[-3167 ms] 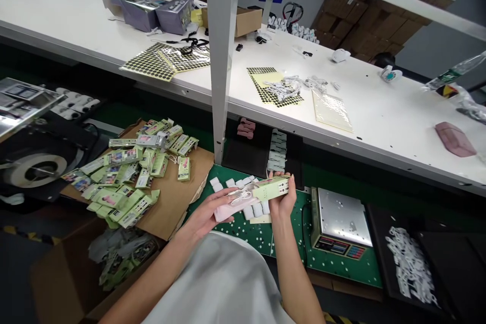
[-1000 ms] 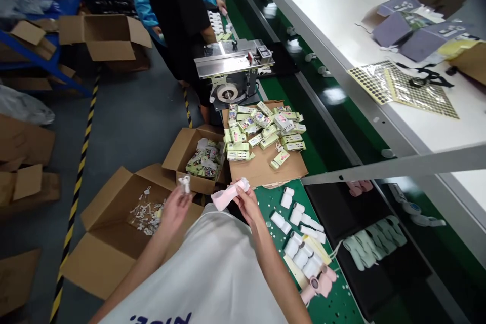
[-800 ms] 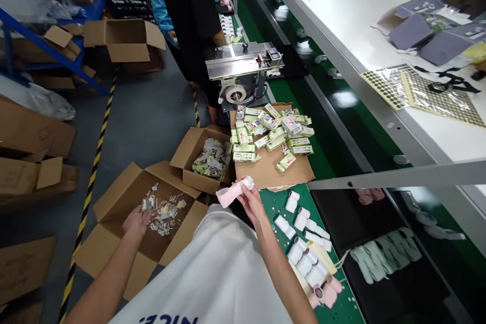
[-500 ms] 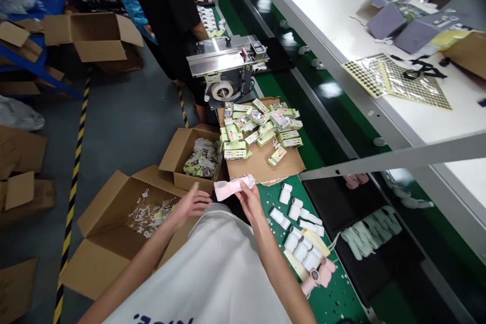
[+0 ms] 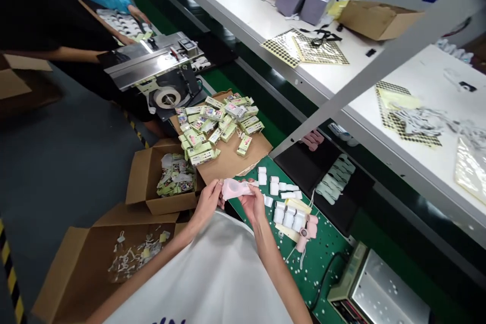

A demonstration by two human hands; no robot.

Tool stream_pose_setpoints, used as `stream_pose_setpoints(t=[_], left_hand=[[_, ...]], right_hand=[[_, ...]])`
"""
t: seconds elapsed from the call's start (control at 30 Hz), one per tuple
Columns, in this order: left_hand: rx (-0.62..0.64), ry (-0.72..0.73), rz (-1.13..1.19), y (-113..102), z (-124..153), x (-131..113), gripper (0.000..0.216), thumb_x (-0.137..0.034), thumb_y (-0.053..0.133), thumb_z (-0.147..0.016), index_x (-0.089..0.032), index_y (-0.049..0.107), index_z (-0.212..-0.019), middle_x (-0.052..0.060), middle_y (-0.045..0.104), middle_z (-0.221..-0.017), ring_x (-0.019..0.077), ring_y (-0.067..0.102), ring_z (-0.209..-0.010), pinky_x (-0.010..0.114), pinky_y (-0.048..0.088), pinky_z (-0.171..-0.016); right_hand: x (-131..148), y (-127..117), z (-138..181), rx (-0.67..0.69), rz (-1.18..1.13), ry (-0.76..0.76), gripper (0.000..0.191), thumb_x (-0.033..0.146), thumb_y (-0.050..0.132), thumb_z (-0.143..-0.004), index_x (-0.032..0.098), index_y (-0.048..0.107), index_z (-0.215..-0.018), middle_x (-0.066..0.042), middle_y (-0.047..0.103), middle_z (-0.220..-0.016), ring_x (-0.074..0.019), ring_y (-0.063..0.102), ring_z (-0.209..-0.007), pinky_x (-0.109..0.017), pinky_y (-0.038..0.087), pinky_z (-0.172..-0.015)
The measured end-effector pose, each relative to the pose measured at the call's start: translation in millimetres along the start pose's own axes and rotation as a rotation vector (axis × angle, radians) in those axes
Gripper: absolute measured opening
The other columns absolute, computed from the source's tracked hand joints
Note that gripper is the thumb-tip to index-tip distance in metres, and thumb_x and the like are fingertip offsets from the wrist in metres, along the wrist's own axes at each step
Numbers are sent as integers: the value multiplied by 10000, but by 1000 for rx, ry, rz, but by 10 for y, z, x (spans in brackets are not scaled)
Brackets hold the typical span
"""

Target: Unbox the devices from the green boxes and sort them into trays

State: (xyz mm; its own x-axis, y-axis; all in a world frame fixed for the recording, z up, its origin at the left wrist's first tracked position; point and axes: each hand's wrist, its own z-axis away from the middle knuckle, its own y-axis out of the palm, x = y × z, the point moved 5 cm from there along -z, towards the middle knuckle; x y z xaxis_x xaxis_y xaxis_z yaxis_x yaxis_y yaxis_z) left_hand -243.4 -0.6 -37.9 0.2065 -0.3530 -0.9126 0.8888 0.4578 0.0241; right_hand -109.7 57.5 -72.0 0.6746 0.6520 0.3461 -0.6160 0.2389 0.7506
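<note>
A pink handheld device in a thin, cloudy plastic bag (image 5: 236, 189) is stretched between my two hands, in front of my white top. My left hand (image 5: 208, 201) pinches its left end with thumb and fingers. At the other end, my right hand (image 5: 253, 203) grips it between thumb and fingers. Just right of my right hand, several white cylinder-shaped devices (image 5: 288, 216) stand and lie on the green worktop (image 5: 322, 263). Pink devices with cords (image 5: 307, 233) lie beside them.
Small green boxes (image 5: 224, 121) are heaped on a cardboard sheet (image 5: 228, 159) ahead. Open cartons (image 5: 132, 177) stand at left, one holding cords (image 5: 132, 260). A metal machine (image 5: 163, 71) stands before a co-worker (image 5: 68, 53). A shelf post (image 5: 341, 101) slants across the right; a metal-cased unit (image 5: 379, 288) is lower right.
My left hand, apart and spread before, has come right and taken hold of the pink device's left end. My view has turned to the right.
</note>
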Motion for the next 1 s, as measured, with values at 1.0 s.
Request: stream_pose_setpoints(t=[1.0], left_hand=[[644,-210,-259,803,-45,-386,602,-765,694,-678,-211,459,-675,-105,303,-527,58,199,-449,208,137,-421]], right_hand=[[-165,-745,34,-158,-192,164,277,425,802,-772,208,661,-873,-4,751,-784,-153,710,-710,-235,583,-615]])
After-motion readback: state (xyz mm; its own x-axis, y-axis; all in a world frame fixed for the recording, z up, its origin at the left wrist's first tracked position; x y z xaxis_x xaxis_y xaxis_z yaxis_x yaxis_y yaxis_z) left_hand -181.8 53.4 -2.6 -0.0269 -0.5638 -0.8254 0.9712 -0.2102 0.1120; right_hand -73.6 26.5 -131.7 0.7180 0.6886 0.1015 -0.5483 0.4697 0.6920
